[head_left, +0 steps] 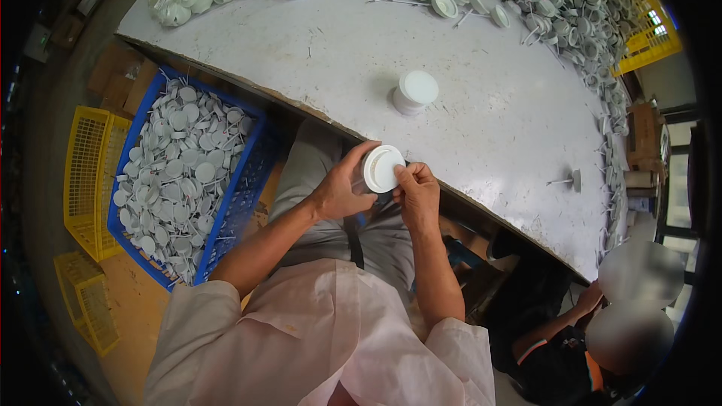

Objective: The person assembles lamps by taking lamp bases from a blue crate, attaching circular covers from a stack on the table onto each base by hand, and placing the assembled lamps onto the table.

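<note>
Holding a white cap [382, 168] over the lap, just off the surface [481, 128] edge, the left hand [340, 189] wraps it from the side while the right hand [416, 192] pinches its rim. I think a slip could drop it between the knees. The cap's underside is hidden by the fingers.

Bare tabletop [481, 116] around white stack [414, 92]

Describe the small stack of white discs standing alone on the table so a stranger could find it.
Start at the big white worktable. Near its bare middle stands a short stack of round white plastic caps. It stands upright and alone, unlike the loose heap of white parts along the far edge.
</note>
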Demonstrator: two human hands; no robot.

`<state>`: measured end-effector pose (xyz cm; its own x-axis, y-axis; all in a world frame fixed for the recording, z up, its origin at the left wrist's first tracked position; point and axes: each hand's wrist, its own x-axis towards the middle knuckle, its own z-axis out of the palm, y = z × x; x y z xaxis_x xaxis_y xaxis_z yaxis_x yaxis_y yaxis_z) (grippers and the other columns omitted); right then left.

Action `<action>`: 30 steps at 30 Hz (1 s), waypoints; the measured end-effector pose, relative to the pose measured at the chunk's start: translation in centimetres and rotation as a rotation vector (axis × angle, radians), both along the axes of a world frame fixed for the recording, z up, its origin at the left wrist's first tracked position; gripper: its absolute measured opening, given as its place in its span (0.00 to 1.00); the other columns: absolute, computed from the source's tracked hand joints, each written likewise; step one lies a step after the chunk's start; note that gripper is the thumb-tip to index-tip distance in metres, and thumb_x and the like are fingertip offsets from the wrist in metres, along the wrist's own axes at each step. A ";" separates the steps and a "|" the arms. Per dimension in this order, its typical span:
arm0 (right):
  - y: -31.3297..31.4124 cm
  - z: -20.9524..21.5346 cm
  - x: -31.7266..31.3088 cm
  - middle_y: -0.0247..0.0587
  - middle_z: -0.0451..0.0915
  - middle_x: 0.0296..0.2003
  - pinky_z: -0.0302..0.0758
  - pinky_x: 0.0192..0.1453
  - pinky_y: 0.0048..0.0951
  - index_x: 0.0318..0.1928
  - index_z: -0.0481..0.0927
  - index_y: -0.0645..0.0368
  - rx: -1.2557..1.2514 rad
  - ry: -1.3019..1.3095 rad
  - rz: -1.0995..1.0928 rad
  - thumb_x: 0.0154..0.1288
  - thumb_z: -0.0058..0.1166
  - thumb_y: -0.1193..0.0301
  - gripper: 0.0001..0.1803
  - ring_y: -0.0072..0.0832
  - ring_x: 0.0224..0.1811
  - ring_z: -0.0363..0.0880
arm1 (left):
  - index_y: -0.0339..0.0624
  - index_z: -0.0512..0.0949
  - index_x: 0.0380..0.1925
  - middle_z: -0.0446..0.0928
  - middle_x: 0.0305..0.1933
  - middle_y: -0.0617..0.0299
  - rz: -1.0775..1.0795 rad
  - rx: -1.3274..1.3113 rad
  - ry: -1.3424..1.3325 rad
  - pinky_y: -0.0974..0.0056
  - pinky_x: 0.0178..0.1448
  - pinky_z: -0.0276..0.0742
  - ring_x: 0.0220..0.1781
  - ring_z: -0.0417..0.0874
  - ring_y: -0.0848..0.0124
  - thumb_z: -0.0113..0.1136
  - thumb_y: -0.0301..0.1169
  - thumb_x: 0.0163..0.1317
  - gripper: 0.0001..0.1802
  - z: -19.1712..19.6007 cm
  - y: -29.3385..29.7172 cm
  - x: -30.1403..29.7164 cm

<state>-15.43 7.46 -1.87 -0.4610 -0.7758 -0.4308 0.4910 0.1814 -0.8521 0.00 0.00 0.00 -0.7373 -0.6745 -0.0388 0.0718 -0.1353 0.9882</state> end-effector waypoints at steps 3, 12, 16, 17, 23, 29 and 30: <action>-0.2 0.3 0.7 0.29 0.73 0.19 0.65 0.17 0.15 0.29 0.68 0.56 -0.026 0.063 -0.004 0.59 0.61 0.76 0.12 0.12 0.15 0.67 | 0.37 0.57 0.63 0.68 0.58 0.51 0.001 0.011 0.021 0.64 0.64 0.65 0.61 0.69 0.64 0.58 0.30 0.54 0.36 -0.2 0.2 0.1; -0.5 0.4 1.5 0.30 0.74 0.19 0.67 0.18 0.16 0.30 0.70 0.54 -0.028 0.075 -0.029 0.57 0.64 0.72 0.12 0.15 0.15 0.69 | 0.37 0.62 0.59 0.74 0.50 0.52 0.180 -0.044 -0.089 0.64 0.54 0.73 0.51 0.76 0.67 0.56 0.30 0.57 0.29 -1.1 0.7 -0.9; -0.5 0.3 1.1 0.30 0.75 0.21 0.69 0.19 0.16 0.30 0.70 0.53 -0.014 0.033 0.024 0.57 0.64 0.71 0.12 0.15 0.16 0.71 | 0.38 0.62 0.59 0.74 0.49 0.50 0.208 -0.092 -0.117 0.62 0.53 0.73 0.50 0.77 0.65 0.53 0.29 0.58 0.27 -1.5 1.0 -1.1; -0.5 0.2 1.0 0.30 0.75 0.21 0.69 0.19 0.15 0.29 0.70 0.53 -0.010 0.025 0.045 0.57 0.64 0.71 0.12 0.15 0.17 0.71 | 0.38 0.61 0.59 0.74 0.48 0.49 0.212 -0.122 -0.133 0.61 0.53 0.73 0.49 0.77 0.64 0.51 0.29 0.59 0.27 -1.6 1.1 -1.2; 0.1 1.1 0.6 0.31 0.75 0.21 0.66 0.18 0.14 0.27 0.67 0.54 0.063 0.058 0.050 0.58 0.62 0.74 0.14 0.12 0.17 0.69 | 0.39 0.60 0.60 0.73 0.51 0.53 0.138 -0.101 -0.138 0.63 0.56 0.71 0.53 0.75 0.67 0.48 0.23 0.62 0.25 -1.4 1.6 -1.7; -0.1 -0.1 2.1 0.28 0.72 0.21 0.64 0.21 0.14 0.28 0.66 0.55 -0.062 0.175 0.078 0.58 0.63 0.71 0.15 0.11 0.19 0.67 | 0.36 0.68 0.54 0.76 0.45 0.58 0.298 0.140 -0.041 0.68 0.51 0.73 0.47 0.76 0.72 0.49 0.31 0.65 0.19 -2.3 1.4 -1.0; 0.0 -0.3 2.5 0.28 0.72 0.21 0.64 0.21 0.14 0.28 0.66 0.55 -0.059 0.181 0.063 0.58 0.63 0.71 0.15 0.11 0.19 0.67 | 0.36 0.68 0.54 0.76 0.45 0.58 0.282 0.142 -0.037 0.68 0.51 0.73 0.47 0.76 0.72 0.49 0.31 0.65 0.19 -2.3 1.4 -1.1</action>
